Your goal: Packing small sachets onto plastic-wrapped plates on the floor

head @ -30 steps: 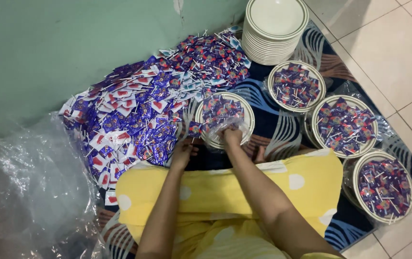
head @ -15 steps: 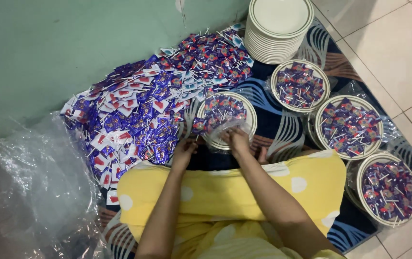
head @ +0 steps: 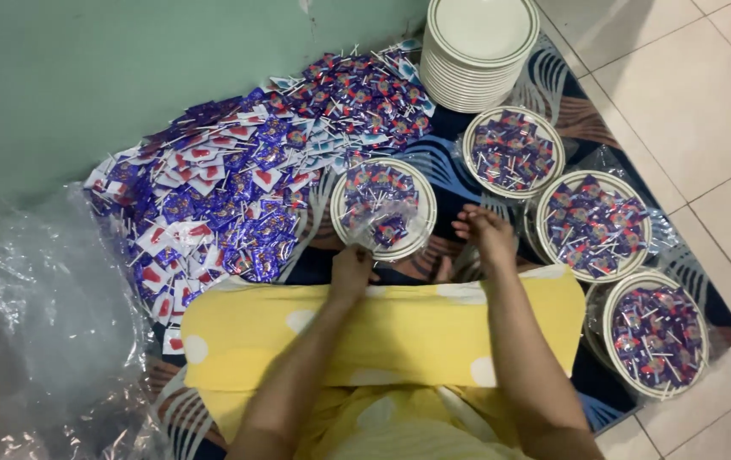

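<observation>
A heap of purple, red and white sweet wrappers [head: 237, 196] is seen at ten o'clock. White plates with a dark rim line [head: 478, 47] are stacked at one o'clock. A yellow cloth with white dots [head: 382, 328] is spread centrally, over a dark blue mat with pale swirls [head: 553, 85].

Top of the plate stack [head: 478, 51] beyond the right hand [head: 486, 232] is cut by the frame edge; clear plastic sheet [head: 37, 332] left of the left hand [head: 351, 268] runs off frame. Left fingertips hidden under crinkled wrap at the plate [head: 384, 207], grip unclear. Wrapper print too small to read
</observation>
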